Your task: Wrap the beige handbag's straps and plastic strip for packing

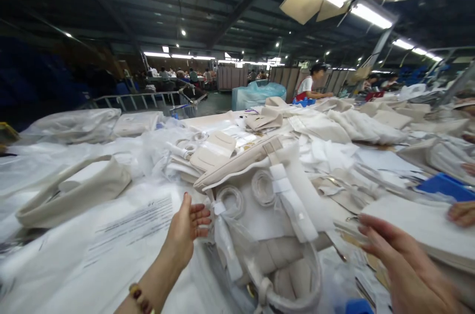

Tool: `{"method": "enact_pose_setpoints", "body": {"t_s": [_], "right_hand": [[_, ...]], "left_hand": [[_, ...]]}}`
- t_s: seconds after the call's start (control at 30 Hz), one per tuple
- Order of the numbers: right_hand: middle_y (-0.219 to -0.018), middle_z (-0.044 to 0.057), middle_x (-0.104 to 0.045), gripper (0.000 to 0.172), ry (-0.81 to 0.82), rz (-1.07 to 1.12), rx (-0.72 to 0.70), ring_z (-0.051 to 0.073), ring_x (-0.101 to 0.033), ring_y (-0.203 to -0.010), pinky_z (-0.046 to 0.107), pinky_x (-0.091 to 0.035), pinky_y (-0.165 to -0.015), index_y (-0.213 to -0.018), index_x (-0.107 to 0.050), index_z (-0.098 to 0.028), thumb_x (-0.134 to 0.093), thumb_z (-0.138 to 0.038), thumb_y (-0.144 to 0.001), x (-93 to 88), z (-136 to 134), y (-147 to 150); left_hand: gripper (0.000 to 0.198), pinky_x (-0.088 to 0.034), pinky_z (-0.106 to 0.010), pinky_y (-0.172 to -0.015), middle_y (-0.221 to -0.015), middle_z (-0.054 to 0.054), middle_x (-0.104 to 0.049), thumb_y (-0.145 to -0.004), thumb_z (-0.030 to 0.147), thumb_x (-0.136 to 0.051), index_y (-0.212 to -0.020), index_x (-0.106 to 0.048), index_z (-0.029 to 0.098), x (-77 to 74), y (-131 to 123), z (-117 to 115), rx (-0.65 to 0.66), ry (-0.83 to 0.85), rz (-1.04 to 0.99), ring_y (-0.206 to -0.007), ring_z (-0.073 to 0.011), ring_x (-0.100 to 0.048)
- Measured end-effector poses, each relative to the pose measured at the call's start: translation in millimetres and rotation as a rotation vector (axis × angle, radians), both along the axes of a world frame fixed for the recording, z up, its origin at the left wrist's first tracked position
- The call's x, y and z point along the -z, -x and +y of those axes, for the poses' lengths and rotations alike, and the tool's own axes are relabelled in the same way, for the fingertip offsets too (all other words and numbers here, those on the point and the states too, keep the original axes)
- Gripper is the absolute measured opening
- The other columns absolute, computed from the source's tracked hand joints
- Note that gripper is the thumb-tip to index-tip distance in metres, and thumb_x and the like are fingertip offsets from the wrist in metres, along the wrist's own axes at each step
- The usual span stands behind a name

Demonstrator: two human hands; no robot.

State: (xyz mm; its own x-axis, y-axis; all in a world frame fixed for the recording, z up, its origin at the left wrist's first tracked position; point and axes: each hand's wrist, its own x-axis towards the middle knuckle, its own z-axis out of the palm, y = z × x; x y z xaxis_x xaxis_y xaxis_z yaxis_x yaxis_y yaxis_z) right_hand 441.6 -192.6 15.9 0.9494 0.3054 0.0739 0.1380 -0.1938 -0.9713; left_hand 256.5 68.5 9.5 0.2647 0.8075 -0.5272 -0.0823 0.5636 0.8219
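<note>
A cream handbag lies tilted in front of me, with coiled straps and white foam wrapping about its straps. A rounded handle bends toward me at its near end. My left hand, fingers spread and holding nothing, is beside the bag's left edge; I cannot tell whether it touches. To the right of the bag, my right hand hangs over the table with its fingers stretched out and somewhat blurred. Nothing shows in it, though its lower part runs out of view.
A cream bag body lies on plastic sheeting at the left. Cream pieces and bags are heaped toward the back right. A blue tray sits at the right, near another person's hand. A co-worker leans over the far table end.
</note>
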Motion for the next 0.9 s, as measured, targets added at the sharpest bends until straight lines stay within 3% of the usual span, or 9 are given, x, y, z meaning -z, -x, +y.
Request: {"method": "enact_pose_setpoints", "body": {"t_s": [0.07,0.17,0.27,0.37,0.47,0.6,0.77,0.9], "right_hand": [[-0.109,0.008,-0.065,0.056,0.036,0.075,-0.106,0.030,-0.055,-0.105,0.039,-0.042,-0.084,-0.107,-0.061,-0.022,-0.059,-0.066,-0.071,-12.7,21,-28],[-0.107,0.009,-0.066,0.053,0.070,0.111,-0.301,0.030,-0.055,-0.103,0.039,-0.042,-0.084,-0.100,-0.064,-0.020,-0.055,-0.065,-0.073,-21.9,48,-39],[-0.104,0.006,-0.069,0.055,0.051,0.209,-0.423,0.028,-0.059,-0.100,0.037,-0.045,-0.080,-0.103,-0.066,-0.021,-0.052,-0.066,-0.077,-22.5,62,-34],[-0.102,0.005,-0.072,0.059,-0.090,0.461,-0.570,0.026,-0.062,-0.097,0.036,-0.047,-0.082,-0.112,-0.064,-0.022,-0.045,-0.069,-0.081,-21.6,66,-31],[-0.095,0.005,-0.074,0.058,-0.212,0.624,-0.588,0.024,-0.066,-0.090,0.033,-0.049,-0.079,-0.111,-0.065,-0.021,-0.050,-0.068,-0.080,-21.9,70,-31],[-0.076,0.005,-0.074,0.037,-0.250,0.593,-0.538,0.019,-0.065,-0.066,0.026,-0.049,-0.059,-0.092,-0.069,-0.015,-0.070,-0.047,-0.072,-23.4,74,-26],[-0.068,0.003,-0.070,0.035,-0.263,0.496,-0.592,0.017,-0.061,-0.056,0.025,-0.046,-0.051,-0.088,-0.067,-0.016,-0.072,-0.045,-0.070,-31.1,62,-9],[-0.071,0.003,-0.068,0.041,-0.199,0.277,-0.601,0.020,-0.062,-0.060,0.026,-0.047,-0.050,-0.089,-0.066,-0.018,-0.067,-0.054,-0.072,-47.7,37,27]], "left_hand": [[0.051,-0.042,-0.024,-0.043,-0.055,-0.006,-0.058,-0.095,0.051,-0.031,-0.069,-0.055,0.013,-16.0,-10,9,0.054,0.056,0.012,-0.044,-0.0149,-0.054],[0.060,-0.037,-0.023,-0.037,-0.047,-0.005,-0.053,-0.089,0.064,-0.030,-0.062,-0.053,0.016,-28.8,-21,26,0.125,0.105,0.051,-0.038,-0.0156,-0.049],[0.062,-0.036,-0.024,-0.035,-0.046,-0.005,-0.052,-0.084,0.071,-0.034,-0.062,-0.055,0.017,-31.0,-25,33,0.184,0.151,0.076,-0.036,-0.0169,-0.047],[0.052,-0.039,-0.027,-0.036,-0.048,-0.005,-0.055,-0.082,0.065,-0.045,-0.063,-0.057,0.018,-29.5,-28,33,0.204,0.185,0.041,-0.039,-0.0190,-0.051],[0.039,-0.044,-0.030,-0.039,-0.050,-0.005,-0.057,-0.084,0.050,-0.052,-0.061,-0.056,0.019,-27.6,-31,30,0.160,0.205,-0.039,-0.041,-0.0202,-0.055],[0.022,-0.048,-0.028,-0.042,-0.051,-0.003,-0.060,-0.084,0.030,-0.054,-0.066,-0.059,0.019,-32.6,-35,24,0.010,0.138,-0.184,-0.041,-0.0176,-0.057],[0.013,-0.054,-0.025,-0.050,-0.059,-0.002,-0.065,-0.084,0.019,-0.053,-0.076,-0.063,0.015,-62.6,-24,5,-0.123,0.015,-0.351,-0.048,-0.0151,-0.061],[0.018,-0.055,-0.029,-0.053,-0.067,-0.005,-0.068,-0.084,0.018,-0.048,-0.081,-0.065,0.014,-79.7,7,-12,-0.143,-0.048,-0.452,-0.055,-0.0181,-0.063]]}}
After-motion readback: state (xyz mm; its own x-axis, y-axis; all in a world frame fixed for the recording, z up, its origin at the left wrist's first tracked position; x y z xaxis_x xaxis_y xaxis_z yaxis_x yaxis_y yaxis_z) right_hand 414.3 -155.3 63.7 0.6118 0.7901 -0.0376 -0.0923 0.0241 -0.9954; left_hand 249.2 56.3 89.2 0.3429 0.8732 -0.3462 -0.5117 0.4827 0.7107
